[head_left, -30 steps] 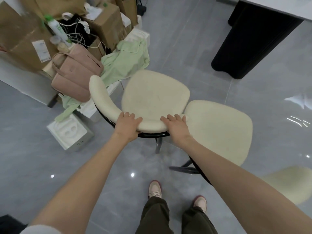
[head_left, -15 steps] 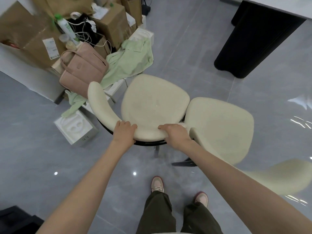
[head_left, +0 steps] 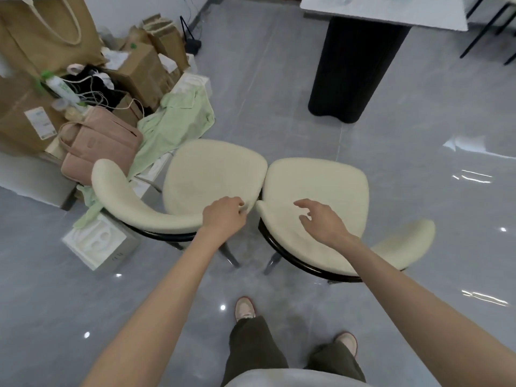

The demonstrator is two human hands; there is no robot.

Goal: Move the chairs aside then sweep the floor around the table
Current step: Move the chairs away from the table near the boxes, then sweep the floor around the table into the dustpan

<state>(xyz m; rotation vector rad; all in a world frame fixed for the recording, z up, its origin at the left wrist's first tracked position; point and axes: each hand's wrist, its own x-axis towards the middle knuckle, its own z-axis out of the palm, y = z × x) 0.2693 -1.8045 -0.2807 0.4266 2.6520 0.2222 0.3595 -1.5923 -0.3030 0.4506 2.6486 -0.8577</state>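
Chairs: we see the left chair [head_left: 212,174] and right chair [head_left: 315,185] side by side, seats touching.
Left: our left hand [head_left: 224,216] curls on the left chair's backrest end.
Right: our right hand [head_left: 321,219] hovers loose-fingered over the right chair.
Bench: the bench [head_left: 385,9] stands well apart.

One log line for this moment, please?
step: moving chairs | left hand: holds left chair back | right hand: open above right chair | chairs: side by side

floor [head_left: 279,93]: glossy grey tiles, light glints | wall [head_left: 125,9]: white, far left | cardboard boxes [head_left: 139,71]: heaped against it
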